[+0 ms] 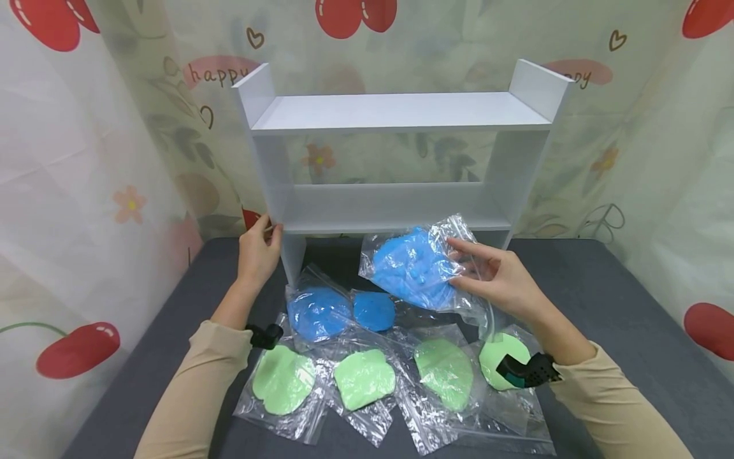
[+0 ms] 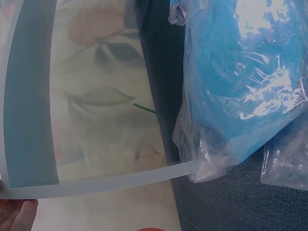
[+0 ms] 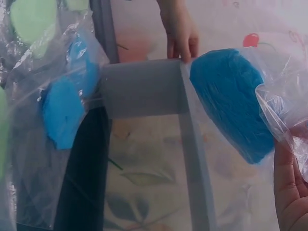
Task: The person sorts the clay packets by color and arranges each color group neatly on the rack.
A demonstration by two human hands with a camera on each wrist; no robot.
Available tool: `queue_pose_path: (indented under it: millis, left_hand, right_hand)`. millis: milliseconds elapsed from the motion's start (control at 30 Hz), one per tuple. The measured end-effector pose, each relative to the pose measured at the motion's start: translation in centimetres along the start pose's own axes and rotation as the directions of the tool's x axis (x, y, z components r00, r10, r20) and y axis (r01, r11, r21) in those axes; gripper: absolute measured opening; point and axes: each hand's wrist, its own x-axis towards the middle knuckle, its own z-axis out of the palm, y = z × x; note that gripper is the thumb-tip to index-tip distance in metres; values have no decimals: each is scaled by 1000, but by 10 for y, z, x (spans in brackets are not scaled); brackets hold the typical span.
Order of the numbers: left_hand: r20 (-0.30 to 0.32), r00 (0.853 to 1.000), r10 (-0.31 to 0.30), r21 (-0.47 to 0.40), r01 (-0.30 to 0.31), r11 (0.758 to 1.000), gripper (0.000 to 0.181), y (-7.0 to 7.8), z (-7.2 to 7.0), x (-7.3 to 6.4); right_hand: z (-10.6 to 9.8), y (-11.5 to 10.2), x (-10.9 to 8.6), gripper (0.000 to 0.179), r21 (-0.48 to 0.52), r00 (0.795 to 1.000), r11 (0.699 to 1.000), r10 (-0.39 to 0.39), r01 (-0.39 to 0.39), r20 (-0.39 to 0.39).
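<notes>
My right hand (image 1: 507, 280) pinches the edge of a clear zip bag holding a blue, dough-like lump (image 1: 413, 268). The bag is held up in front of the white shelf unit's (image 1: 395, 210) lower board, and it overlaps that board in the head view. In the right wrist view, thumb and fingers (image 3: 288, 192) hold the crumpled plastic beside the blue lump (image 3: 231, 103). At the shelf's left side, my left hand (image 1: 258, 255) grips the side panel's edge by the lower board. The left wrist view shows its fingers (image 2: 21, 216) at the board's corner.
Flat zip bags lie on the dark table (image 1: 619, 331) before the shelf: several with green lumps (image 1: 364, 379) in front, two with blue lumps (image 1: 318, 312) behind. Patterned cloth (image 1: 401, 51) hangs behind and at both sides. The shelf has raised side panels (image 1: 539, 89).
</notes>
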Motion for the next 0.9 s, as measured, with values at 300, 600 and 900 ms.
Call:
queue_pose_path:
  millis: [300,600,900]
  left_hand:
    - [-13,1000,8,1,-8,1000,35,-1,1,-1]
    - [-2,1000,-1,3,1,1000,36,0,0,-1]
    - [1,1000,7,3,-7,1000,36,0,0,-1]
  right_hand:
    - [-3,-21,8,58,34,997,997,-68,69,-37]
    - [-7,-39,16,59,92,991,987,-123,128,-60]
    - [-11,-55,27,59,126,978,972,-189,200,-94]
